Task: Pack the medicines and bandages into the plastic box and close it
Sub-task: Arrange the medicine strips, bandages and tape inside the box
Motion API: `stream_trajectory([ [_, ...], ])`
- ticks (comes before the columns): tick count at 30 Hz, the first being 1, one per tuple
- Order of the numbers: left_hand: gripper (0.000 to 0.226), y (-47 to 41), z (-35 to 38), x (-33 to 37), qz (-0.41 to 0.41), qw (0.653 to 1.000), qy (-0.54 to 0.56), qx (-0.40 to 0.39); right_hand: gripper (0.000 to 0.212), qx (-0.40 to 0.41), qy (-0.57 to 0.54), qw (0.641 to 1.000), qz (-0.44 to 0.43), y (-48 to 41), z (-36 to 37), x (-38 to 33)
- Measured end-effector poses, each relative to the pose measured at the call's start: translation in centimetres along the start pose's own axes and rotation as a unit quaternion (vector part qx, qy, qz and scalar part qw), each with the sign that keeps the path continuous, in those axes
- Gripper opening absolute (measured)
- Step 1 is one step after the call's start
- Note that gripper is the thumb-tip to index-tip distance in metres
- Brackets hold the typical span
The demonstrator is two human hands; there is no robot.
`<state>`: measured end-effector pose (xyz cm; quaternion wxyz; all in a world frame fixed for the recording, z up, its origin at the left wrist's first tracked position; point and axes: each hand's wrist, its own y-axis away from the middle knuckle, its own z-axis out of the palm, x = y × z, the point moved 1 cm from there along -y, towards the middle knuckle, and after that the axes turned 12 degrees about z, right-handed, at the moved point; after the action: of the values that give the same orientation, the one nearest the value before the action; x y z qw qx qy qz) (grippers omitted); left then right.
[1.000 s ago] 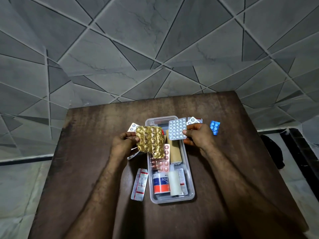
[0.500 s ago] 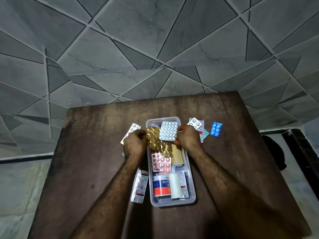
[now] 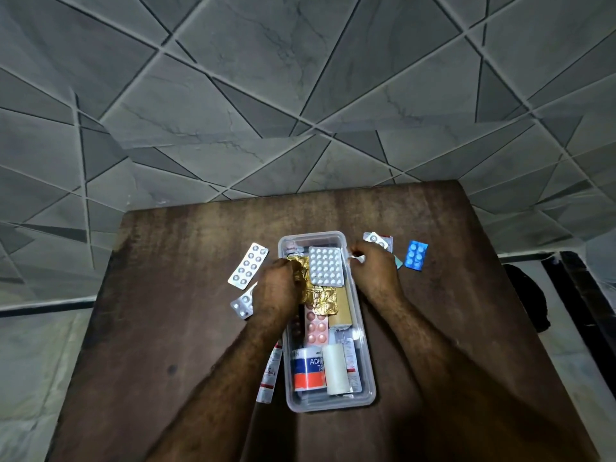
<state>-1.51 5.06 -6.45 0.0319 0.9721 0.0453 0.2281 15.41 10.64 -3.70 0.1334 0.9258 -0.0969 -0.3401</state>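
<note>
Silver strip dropped into box; right hand open, left hand gripping gold strip.

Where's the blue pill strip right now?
In the head view, the blue pill strip lies on the table, right of the plastic box, just beyond the right hand.

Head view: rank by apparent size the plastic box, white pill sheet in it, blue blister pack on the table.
1. plastic box, by far the largest.
2. white pill sheet.
3. blue blister pack, smallest; all lie at about the same distance, so the order is safe.
</note>
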Motion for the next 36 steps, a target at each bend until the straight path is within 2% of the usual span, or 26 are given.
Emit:
stream_trajectory([
  [3,0.020,-0.3,0.3,0.0,0.014,0.999,-0.026,-0.014,0.024,0.020,-0.034,0.997,0.068,-1.3,-1.2,1.8],
  [7,0.022,-0.8,0.6,-0.2,0.018,0.999,-0.026,-0.022,0.025,0.008,0.024,0.993,0.116,-3.0,-1.6,4.8],
  [9,0.024,-0.8,0.2,-0.4,0.011,0.999,0.027,0.030,0.024,-0.002,0.048,0.992,0.113,-3.3,-1.2,5.6],
  [12,0.025,-0.1,-1.0,-1.9,-0.095,0.967,0.175,0.158,0.037,0.006,0.093,0.989,0.112,-3.2,-0.2,6.3],
  [15,0.026,0.7,-1.2,-5.4,-0.165,0.948,0.174,0.209,0.057,0.026,0.117,0.985,0.126,-3.4,0.5,6.4],
  [17,0.028,1.1,-0.9,-7.8,-0.176,0.958,0.147,0.175,0.063,0.020,0.099,0.984,0.146,-3.4,0.3,5.9],
  [20,0.039,2.0,0.4,-10.0,-0.153,0.984,0.094,0.022,0.061,-0.008,0.054,0.980,0.189,-3.7,0.2,5.5],
  [22,0.048,2.6,1.1,-10.4,-0.129,0.990,0.054,-0.024,0.058,-0.019,0.020,0.979,0.201,-3.8,0.3,5.7],
  [26,0.040,2.9,1.6,-10.1,-0.126,0.992,0.011,-0.017,0.057,-0.027,-0.042,0.971,0.232,-3.8,0.3,5.8],
  [29,0.037,2.5,1.5,-10.0,-0.146,0.988,0.042,-0.010,0.041,-0.033,-0.107,0.960,0.257,-3.9,0.1,6.1],
  [31,0.039,2.3,1.5,-10.2,-0.163,0.985,0.063,-0.002,0.037,-0.046,-0.157,0.945,0.285,-4.1,0.4,6.8],
  [33,0.044,2.4,1.4,-10.3,-0.185,0.978,0.101,0.010,0.023,-0.047,-0.206,0.924,0.319,-4.4,0.8,7.6],
  [36,0.037,3.0,1.6,-11.0,-0.246,0.940,0.234,0.037,0.027,-0.074,-0.288,0.893,0.338,-3.9,0.9,7.9],
])
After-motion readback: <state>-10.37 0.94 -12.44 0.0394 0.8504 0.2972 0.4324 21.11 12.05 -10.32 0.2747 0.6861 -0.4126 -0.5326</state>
